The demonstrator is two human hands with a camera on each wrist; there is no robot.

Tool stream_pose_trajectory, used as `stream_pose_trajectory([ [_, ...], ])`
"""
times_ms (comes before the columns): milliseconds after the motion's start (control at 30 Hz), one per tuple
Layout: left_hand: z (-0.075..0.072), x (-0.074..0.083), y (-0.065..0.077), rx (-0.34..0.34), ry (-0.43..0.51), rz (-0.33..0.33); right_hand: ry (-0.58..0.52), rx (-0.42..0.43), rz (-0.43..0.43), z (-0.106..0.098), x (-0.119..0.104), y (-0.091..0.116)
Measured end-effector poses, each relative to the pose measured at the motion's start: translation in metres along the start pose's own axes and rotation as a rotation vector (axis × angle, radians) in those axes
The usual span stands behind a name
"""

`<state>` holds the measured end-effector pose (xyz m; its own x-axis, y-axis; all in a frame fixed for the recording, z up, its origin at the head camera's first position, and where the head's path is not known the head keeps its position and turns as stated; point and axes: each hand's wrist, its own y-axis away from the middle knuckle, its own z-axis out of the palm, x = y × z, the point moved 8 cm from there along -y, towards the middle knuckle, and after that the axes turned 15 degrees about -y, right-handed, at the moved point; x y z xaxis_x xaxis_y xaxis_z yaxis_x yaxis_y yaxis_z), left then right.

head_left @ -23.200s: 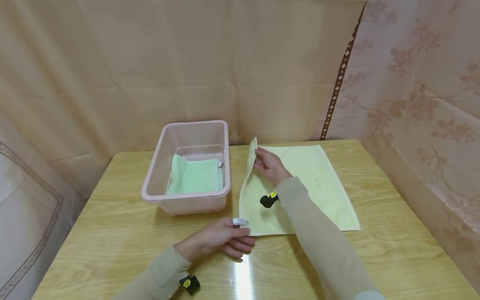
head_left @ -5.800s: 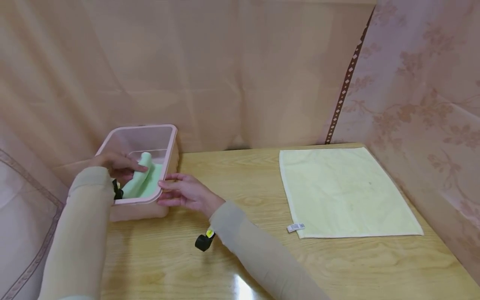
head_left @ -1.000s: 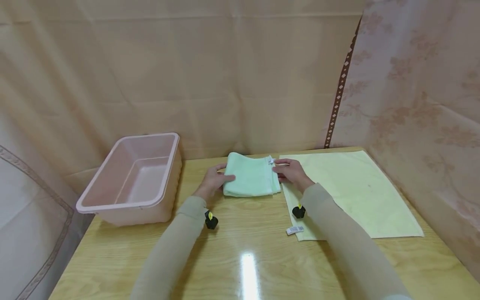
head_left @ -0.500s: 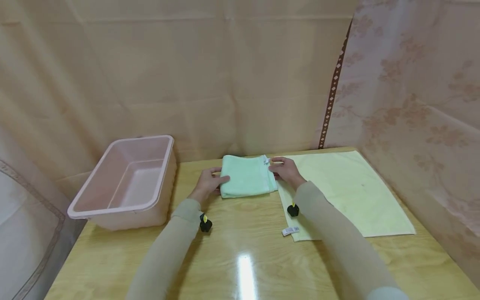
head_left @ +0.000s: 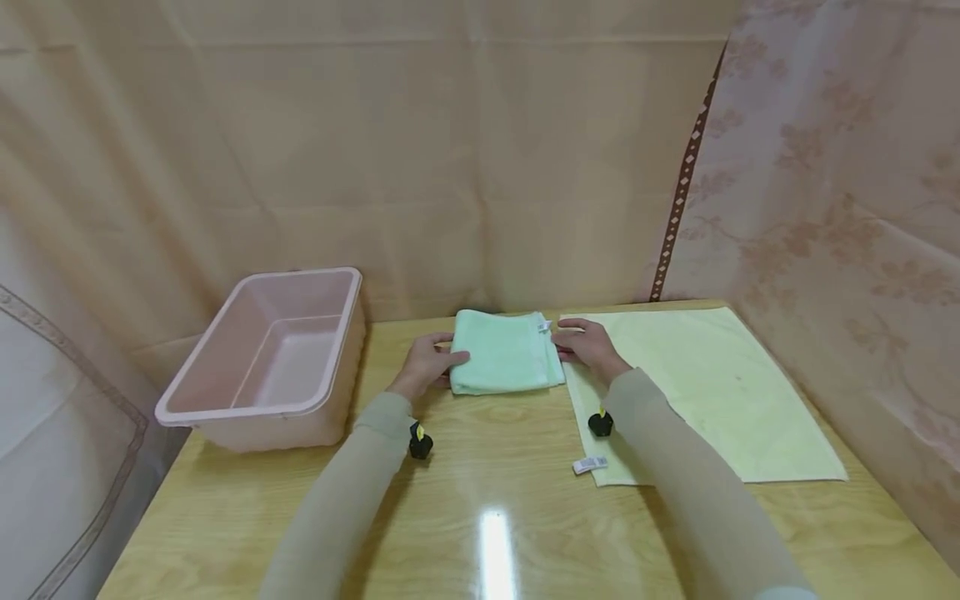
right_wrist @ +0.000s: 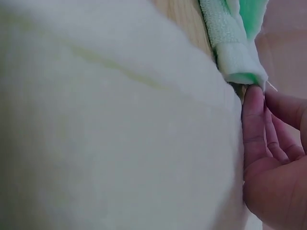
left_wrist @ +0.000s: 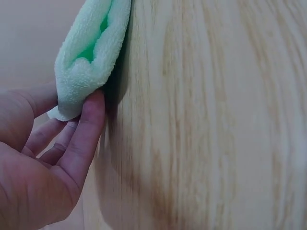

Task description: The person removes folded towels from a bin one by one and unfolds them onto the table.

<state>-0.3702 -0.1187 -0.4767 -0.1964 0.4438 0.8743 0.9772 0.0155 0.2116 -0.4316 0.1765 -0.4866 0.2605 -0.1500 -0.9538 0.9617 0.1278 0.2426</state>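
A folded mint-green towel (head_left: 502,354) lies at the back middle of the table, its small white tag near the right edge. My left hand (head_left: 423,365) pinches its left side, thumb on top and fingers beneath. In the left wrist view the layered folds of the green towel (left_wrist: 79,79) sit between thumb and fingers. At the opposite side my right hand (head_left: 592,346) pinches the towel's right edge by the tag. The right wrist view has the green towel's corner (right_wrist: 235,57) at the thumb and fingertips. Beneath the right forearm a pale yellow towel (head_left: 705,392) is spread flat.
A pink plastic basin (head_left: 347,350) stands at the table's left, near the curtain (head_left: 420,167) behind. The yellow towel's printed label (head_left: 590,465) sticks out at its front left corner. Patterned cloth (head_left: 855,233) hangs along the right side of the wooden table (head_left: 420,533).
Since the older frames, the green towel has come out of the basin onto the table, and the basin and yellow towel have shifted apart. Over the last second both hands have hardly moved.
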Motion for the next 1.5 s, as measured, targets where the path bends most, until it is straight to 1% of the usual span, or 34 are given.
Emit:
stream_pose_trajectory([
  [167, 0.001, 0.001, 0.000, 0.008, -0.017, -0.003, 0.004, -0.013, -0.002, -0.001, -0.002, 0.001],
  [333, 0.006, 0.003, -0.002, -0.001, -0.010, 0.006, 0.027, -0.015, -0.001, -0.008, -0.002, 0.002],
  [500, 0.011, 0.003, 0.000, -0.011, -0.016, 0.003, 0.042, -0.042, 0.003, -0.010, 0.001, 0.003],
  [600, 0.008, 0.003, 0.001, -0.002, -0.034, -0.001, 0.043, -0.074, 0.008, -0.005, 0.000, 0.004],
  [800, 0.000, 0.007, 0.001, 0.004, -0.065, 0.008, 0.045, -0.095, 0.025, -0.001, -0.002, 0.006],
  [933, -0.005, 0.014, 0.002, 0.026, -0.120, 0.050, 0.042, -0.098, 0.024, -0.002, -0.008, 0.007],
  [1000, -0.008, 0.024, 0.003, 0.053, -0.187, 0.102, 0.035, -0.099, 0.019, -0.003, -0.012, 0.009],
  [1100, -0.011, 0.046, 0.009, 0.096, -0.309, 0.207, 0.017, -0.120, 0.022, -0.003, -0.017, 0.010],
  [1200, -0.003, 0.071, 0.018, 0.112, -0.430, 0.337, -0.033, -0.152, 0.043, 0.000, -0.020, 0.013],
  [1300, 0.018, 0.092, 0.028, 0.093, -0.557, 0.462, -0.108, -0.188, 0.073, 0.004, -0.021, 0.015],
  [1367, 0.038, 0.099, 0.033, 0.063, -0.678, 0.523, -0.157, -0.220, 0.099, 0.008, -0.019, 0.017],
  [1500, 0.078, 0.101, 0.040, -0.040, -0.903, 0.575, -0.200, -0.272, 0.148, 0.015, -0.013, 0.020],
])
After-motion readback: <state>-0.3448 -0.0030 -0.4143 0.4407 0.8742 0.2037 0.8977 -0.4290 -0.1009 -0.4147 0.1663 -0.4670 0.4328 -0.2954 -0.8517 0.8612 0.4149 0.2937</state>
